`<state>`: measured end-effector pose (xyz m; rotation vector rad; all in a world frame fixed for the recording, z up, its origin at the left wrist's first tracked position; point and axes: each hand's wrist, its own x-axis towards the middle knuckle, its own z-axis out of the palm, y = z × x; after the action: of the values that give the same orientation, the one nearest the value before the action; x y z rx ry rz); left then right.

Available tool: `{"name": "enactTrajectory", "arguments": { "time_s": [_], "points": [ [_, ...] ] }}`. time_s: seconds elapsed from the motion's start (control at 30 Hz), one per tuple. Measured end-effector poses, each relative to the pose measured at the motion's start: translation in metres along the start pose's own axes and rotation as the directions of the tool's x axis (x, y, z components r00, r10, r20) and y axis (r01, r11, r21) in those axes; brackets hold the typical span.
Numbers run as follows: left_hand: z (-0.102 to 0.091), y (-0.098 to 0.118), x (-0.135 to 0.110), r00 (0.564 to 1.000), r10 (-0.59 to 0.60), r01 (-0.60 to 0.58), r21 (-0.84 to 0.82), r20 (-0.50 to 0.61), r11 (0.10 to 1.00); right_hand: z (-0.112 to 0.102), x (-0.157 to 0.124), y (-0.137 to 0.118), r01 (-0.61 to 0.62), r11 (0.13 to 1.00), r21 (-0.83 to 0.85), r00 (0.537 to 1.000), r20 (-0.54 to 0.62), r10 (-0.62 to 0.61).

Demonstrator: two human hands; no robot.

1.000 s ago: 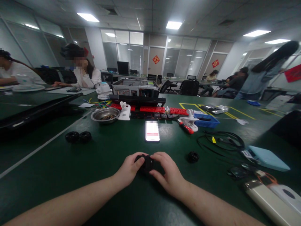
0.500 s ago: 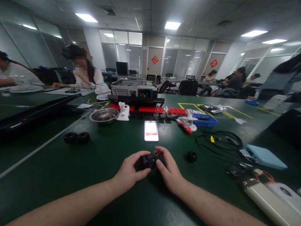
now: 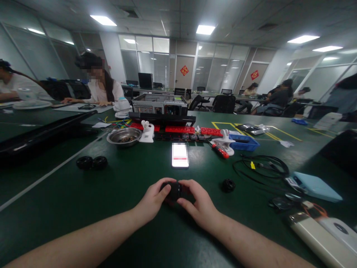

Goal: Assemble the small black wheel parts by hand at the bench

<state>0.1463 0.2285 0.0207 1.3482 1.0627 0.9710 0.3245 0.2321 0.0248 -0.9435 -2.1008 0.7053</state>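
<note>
Low above the green table, a black cylindrical part (image 3: 174,190) lies between both hands; its exact kind I cannot make out. My left hand (image 3: 155,197) is closed round its left end, the thumb laid across the near side. On the right end, my right hand (image 3: 199,201) grips with thumb and forefinger, its other fingers largely hidden. A similar black round part with a hole (image 3: 228,185) sits on the table to the right of my right hand. Two more black round parts (image 3: 92,162) rest side by side, farther left.
A lit phone (image 3: 180,155) lies beyond my hands. Behind it are a metal bowl (image 3: 124,137) of small pieces, red strips (image 3: 180,129), a red screwdriver (image 3: 220,151) and a blue tray (image 3: 242,142). Cables (image 3: 262,165) and a light-blue box (image 3: 318,186) lie right. Several people sit farther off.
My right hand has closed onto the part's right end, where its fingers were spread before. My left thumb has shifted up over the part. The seated person at left has lowered a hand from the face.
</note>
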Motion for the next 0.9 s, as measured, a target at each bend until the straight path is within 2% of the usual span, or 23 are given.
{"name": "enactTrajectory", "arguments": {
  "time_s": [0.13, 0.27, 0.37, 0.47, 0.6, 0.7, 0.8, 0.9],
  "points": [
    [0.0, 0.001, -0.001, 0.996, 0.034, -0.032, -0.025, 0.084, 0.999, 0.0, -0.001, -0.003, 0.049, 0.998, -0.038, 0.999, -0.008, -0.05],
    [-0.002, 0.005, -0.002, 0.99, -0.01, 0.021, -0.075, 0.14, 0.997, -0.001, -0.001, -0.003, 0.057, 0.998, -0.008, 0.998, -0.029, -0.057],
    [-0.001, 0.006, -0.001, 0.989, -0.011, 0.028, -0.112, 0.145, 0.993, -0.002, -0.001, -0.004, 0.071, 0.997, 0.023, 0.997, -0.037, -0.07],
    [0.0, 0.007, -0.001, 0.997, 0.007, 0.0, -0.093, 0.074, 0.996, 0.0, -0.002, -0.002, 0.071, 0.996, 0.059, 0.996, -0.049, -0.068],
    [0.003, 0.01, -0.004, 0.997, 0.067, -0.064, 0.115, -0.024, 0.991, 0.003, -0.002, 0.005, -0.02, 0.988, 0.154, 0.991, -0.13, 0.04],
    [0.004, 0.011, -0.007, 0.996, 0.081, -0.07, 0.255, -0.033, 0.965, 0.004, 0.001, 0.009, -0.122, 0.978, 0.17, 0.989, -0.066, 0.135],
    [0.003, 0.011, -0.007, 0.998, 0.056, -0.047, 0.281, -0.023, 0.958, 0.003, 0.004, 0.008, -0.187, 0.976, 0.114, 0.981, -0.026, 0.191],
    [0.001, 0.009, -0.003, 1.0, 0.029, -0.03, 0.212, 0.007, 0.977, 0.002, 0.004, 0.005, -0.173, 0.983, 0.067, 0.984, -0.04, 0.176]
  ]
}}
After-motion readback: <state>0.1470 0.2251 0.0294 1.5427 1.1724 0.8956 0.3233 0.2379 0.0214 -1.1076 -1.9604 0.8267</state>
